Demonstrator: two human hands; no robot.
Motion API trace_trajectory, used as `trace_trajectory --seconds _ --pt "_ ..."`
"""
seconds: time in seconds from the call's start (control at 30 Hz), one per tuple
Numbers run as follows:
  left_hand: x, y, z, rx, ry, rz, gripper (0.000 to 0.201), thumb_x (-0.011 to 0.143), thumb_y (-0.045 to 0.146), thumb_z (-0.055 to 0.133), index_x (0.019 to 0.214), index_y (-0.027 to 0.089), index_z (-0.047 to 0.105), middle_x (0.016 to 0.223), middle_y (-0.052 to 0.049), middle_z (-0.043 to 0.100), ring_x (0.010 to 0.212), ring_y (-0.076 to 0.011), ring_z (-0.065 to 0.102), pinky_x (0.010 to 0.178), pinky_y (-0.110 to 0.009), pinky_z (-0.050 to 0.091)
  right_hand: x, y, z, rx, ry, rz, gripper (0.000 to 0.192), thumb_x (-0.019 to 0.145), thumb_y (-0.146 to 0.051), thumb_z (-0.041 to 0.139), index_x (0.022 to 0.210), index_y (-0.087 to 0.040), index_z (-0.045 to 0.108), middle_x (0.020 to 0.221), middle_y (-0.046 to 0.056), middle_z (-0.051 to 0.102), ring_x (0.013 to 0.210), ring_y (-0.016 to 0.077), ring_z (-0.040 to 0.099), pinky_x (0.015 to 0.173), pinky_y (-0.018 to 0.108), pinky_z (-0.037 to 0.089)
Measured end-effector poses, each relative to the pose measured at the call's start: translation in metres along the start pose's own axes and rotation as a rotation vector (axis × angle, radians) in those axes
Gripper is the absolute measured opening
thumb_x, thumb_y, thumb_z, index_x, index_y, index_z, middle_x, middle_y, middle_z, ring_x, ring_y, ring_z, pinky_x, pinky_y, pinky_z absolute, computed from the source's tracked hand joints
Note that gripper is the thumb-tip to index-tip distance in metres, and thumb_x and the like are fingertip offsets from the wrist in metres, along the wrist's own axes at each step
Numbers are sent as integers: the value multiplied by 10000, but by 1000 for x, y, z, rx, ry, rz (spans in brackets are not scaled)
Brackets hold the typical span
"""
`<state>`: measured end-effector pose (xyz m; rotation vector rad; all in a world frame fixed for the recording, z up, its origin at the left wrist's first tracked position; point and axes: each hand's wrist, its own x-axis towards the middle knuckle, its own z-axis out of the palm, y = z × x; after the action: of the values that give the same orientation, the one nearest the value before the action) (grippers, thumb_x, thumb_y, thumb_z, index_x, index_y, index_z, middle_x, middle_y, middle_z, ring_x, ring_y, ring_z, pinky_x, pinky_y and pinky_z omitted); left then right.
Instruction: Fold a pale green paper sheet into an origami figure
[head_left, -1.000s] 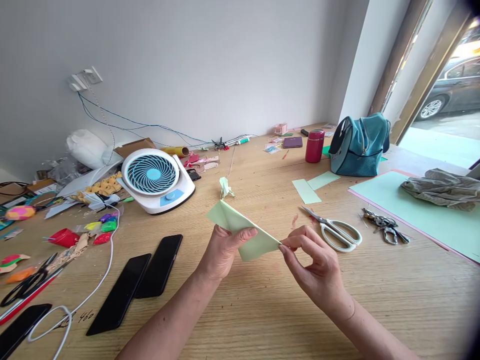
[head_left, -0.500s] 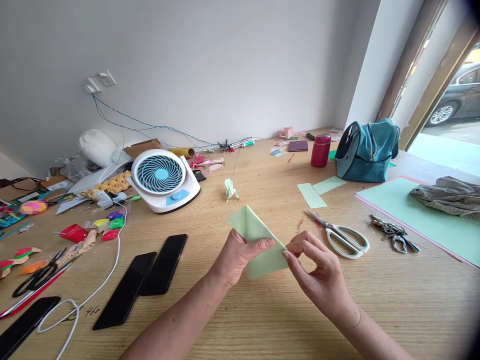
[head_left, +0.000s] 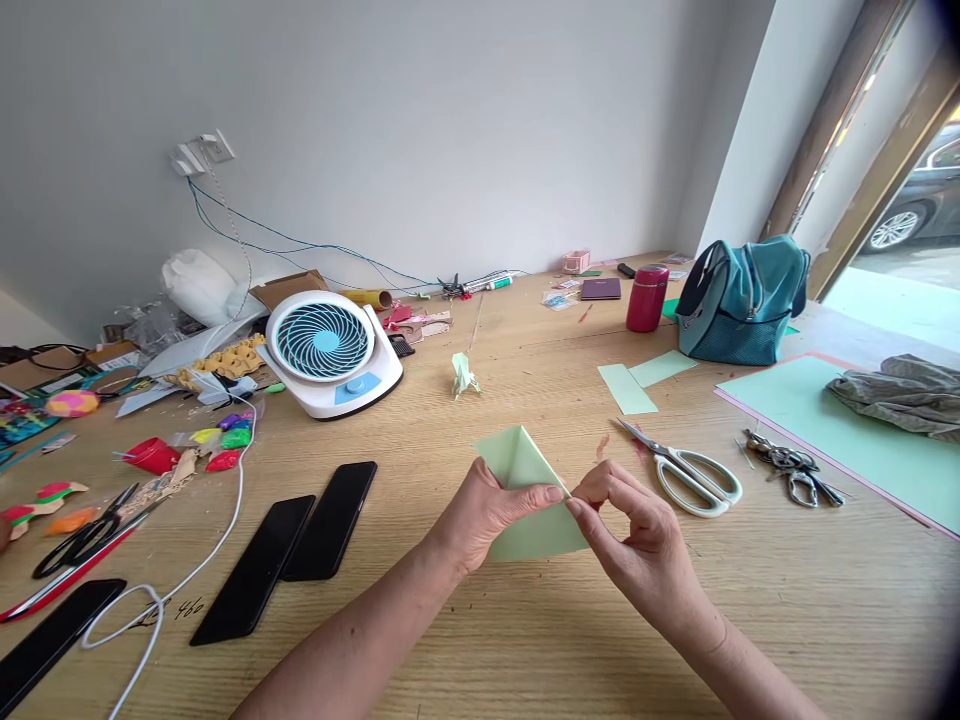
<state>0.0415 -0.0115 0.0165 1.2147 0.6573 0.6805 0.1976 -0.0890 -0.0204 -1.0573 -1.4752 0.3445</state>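
Both hands are pinching the green paper (head_left: pixel 525 490) just above the desk (head_left: pixel 750 600) — left hand (head_left: pixel 491 515) w/ thumb pressing across the fold, right hand (head_left: pixel 637 540) nipping its right edge. Scissors (head_left: pixel 686 467) are lying nearby on the right. Teal bag (head_left: pixel 739 300) — contents not showing — is sitting at the back beside a red cup (head_left: pixel 646 298).
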Motion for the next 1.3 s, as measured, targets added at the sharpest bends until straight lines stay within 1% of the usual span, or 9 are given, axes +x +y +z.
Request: trace_trajectory --seconds 0.33,0.6,0.7,0.8,0.87,0.93,1.07,1.2,1.3 --pt "-5 1 7 54 42 30 236 719 328 824 800 139 708 749 -11 667 715 -127 591 678 -244 465 1 0 2 -2 -3 17 155 917 -158 586 770 -204 571 717 -4 541 674 147 511 635 287 409" --pt "-3 4 2 175 128 115 275 755 356 785 711 139 621 640 25 549 623 -96 487 611 -227 397 -1 -1 1 -43 -16 6 198 919 -150 557 733 -206 519 704 -5 523 657 147 499 618 290 402" --pt "-5 19 -6 328 157 293 184 799 323 740 792 162 651 731 3 604 689 -123 538 670 -249 438 -1 0 0 -62 -25 -13 185 922 -153 547 745 -205 528 708 -1 526 665 152 505 623 295 413" --pt "-15 38 -10 749 242 714 216 826 236 708 1041 228 688 1054 -48 680 986 -199 593 910 -347 456 0 -1 -3 -83 -56 -38 167 924 -147 537 767 -204 542 723 8 533 674 157 516 623 303 425" --pt "-26 47 -6 1147 233 970 233 856 179 671 1061 285 706 1137 -30 692 1100 -224 571 1041 -432 375 0 -3 -5 -106 -80 -74 148 922 -133 531 795 -204 559 740 17 539 679 160 525 612 304 430" --pt "-36 50 1 1447 197 1143 235 872 156 654 1044 307 706 1153 11 709 1147 -225 563 1150 -507 201 1 -8 -8 -152 -82 -145 127 911 -106 537 847 -204 586 765 26 549 688 162 533 604 306 435" --pt "-47 48 13 1655 175 1250 208 899 108 597 992 263 701 1053 35 741 1092 -183 607 1202 -493 28 4 -22 -16 -332 -25 -318 211 853 -40 595 977 -210 618 823 40 584 721 167 543 633 322 443" --pt "-54 51 15 1627 227 1249 199 893 93 587 941 250 700 924 43 749 963 -170 638 1204 -483 39 9 -39 -22 -551 -20 -462 294 818 -34 650 1053 -207 624 858 52 637 714 172 528 653 342 427" --pt "-57 53 13 1622 186 1244 206 896 75 569 953 232 689 919 37 749 926 -166 639 1197 -486 51 12 -48 -22 -671 -32 -534 270 818 -51 664 1038 -203 628 847 49 660 711 176 533 674 352 421"
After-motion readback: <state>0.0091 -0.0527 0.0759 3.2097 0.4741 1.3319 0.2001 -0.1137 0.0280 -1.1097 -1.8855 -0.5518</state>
